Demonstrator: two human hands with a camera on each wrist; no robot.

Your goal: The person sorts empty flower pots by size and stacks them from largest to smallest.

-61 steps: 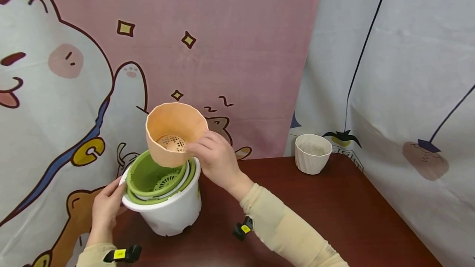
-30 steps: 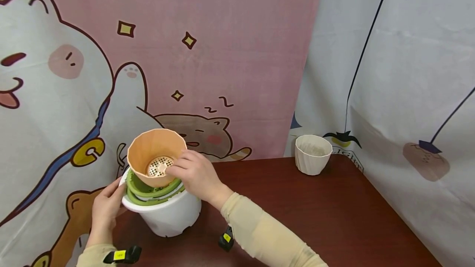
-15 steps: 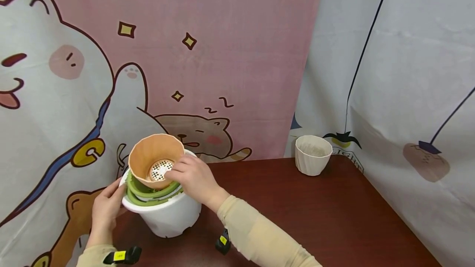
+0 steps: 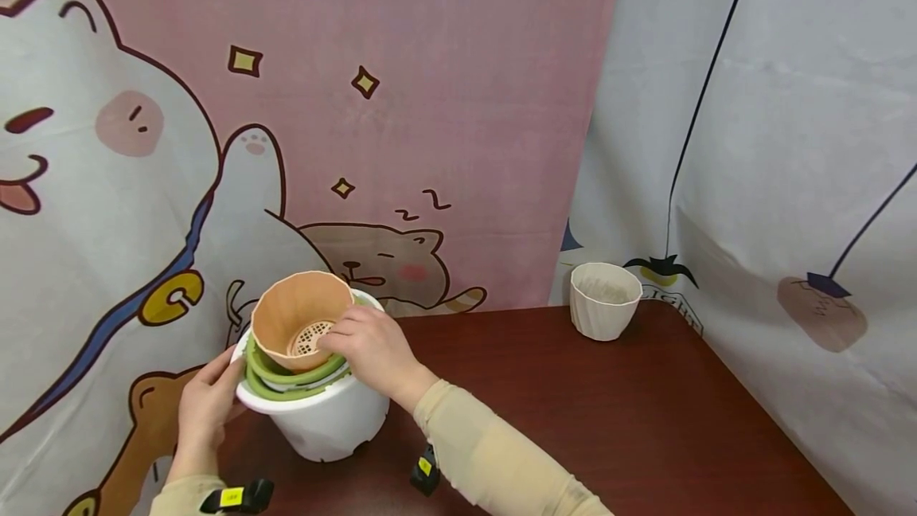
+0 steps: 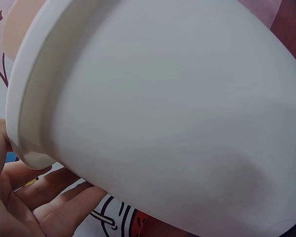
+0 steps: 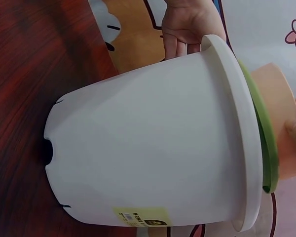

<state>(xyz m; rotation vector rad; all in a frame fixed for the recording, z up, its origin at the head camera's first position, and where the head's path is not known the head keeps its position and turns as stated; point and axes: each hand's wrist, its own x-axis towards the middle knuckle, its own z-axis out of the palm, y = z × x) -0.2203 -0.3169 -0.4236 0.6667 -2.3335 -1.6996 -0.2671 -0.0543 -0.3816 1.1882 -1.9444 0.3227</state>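
Note:
A large white flower pot (image 4: 329, 424) stands on the table, with green flower pots (image 4: 275, 379) and a pale one nested inside it. My left hand (image 4: 204, 404) holds the white pot's rim at its left side; the left wrist view shows the fingers (image 5: 71, 210) under that rim. Sitting partly inside the inner green pot is a peach-orange flower pot (image 4: 282, 313) with a perforated base, tilted slightly toward me. My right hand (image 4: 376, 349) pinches its right rim. In the right wrist view, the orange pot (image 6: 276, 98) sticks out above the green rim (image 6: 261, 128).
A cream fluted pot (image 4: 605, 313) stands at the back right of the dark red-brown table (image 4: 573, 420). Behind the table hangs a pink cartoon cloth (image 4: 466, 102), with a pale grey cloth (image 4: 809, 142) on the right. A label (image 6: 140, 216) is on the white pot.
My right hand has brought the orange pot left and down from above the stack into the inner green pot. My left hand has stayed on the white pot's rim.

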